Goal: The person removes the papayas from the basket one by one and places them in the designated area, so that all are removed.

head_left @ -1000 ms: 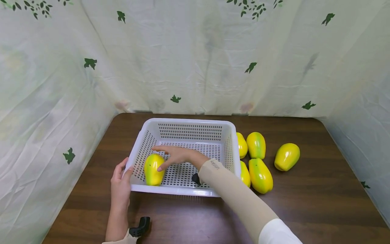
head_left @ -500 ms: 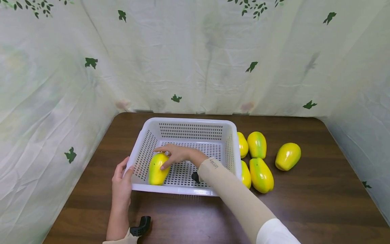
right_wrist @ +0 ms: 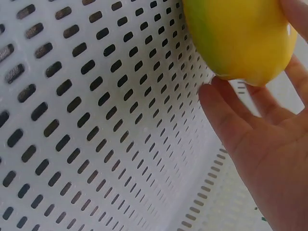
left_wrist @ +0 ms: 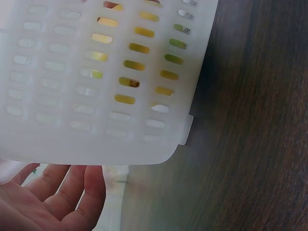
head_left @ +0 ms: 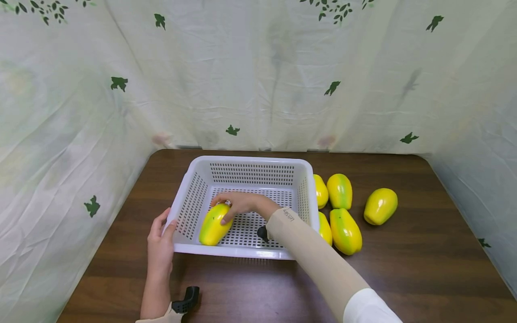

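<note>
The right hand is reaching into the white basket, its fingers lying nearly straight and relaxed on top of a yellow-green papaya that is lying tilted on the basket floor near the front-left corner. The left hand is resting against the basket's front-left corner, fingers loosely extended along the wall. 5 more papayas are lying on the dark wooden table just right of the basket.
</note>
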The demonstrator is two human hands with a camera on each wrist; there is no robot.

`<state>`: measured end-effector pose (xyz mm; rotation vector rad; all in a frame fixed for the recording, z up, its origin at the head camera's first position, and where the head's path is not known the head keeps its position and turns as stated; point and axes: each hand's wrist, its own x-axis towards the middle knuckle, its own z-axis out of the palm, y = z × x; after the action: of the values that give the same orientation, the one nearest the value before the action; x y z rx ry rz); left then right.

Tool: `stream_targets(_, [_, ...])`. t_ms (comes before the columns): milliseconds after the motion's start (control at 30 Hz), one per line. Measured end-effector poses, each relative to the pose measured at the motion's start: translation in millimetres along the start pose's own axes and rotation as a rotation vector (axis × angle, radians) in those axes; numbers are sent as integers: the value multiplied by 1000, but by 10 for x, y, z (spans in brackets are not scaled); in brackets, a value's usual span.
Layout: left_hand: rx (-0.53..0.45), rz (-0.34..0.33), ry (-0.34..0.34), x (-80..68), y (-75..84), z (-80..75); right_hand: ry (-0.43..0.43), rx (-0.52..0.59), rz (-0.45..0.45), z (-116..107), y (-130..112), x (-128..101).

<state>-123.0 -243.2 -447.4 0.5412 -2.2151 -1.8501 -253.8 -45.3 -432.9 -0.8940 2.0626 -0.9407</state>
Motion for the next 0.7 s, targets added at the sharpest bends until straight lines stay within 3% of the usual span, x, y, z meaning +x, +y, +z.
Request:
stream_targets(267, [-17,57,-5,15,-49,-9,34,-55,39,-6,17,-27])
stream_targets(433, [-10,68,-14,14,-55,-7,99,-68,9,-45,50,-43])
stream_targets(700, [-35,58,-4,16,-60,-7,193,12,-107,-132,91,-91])
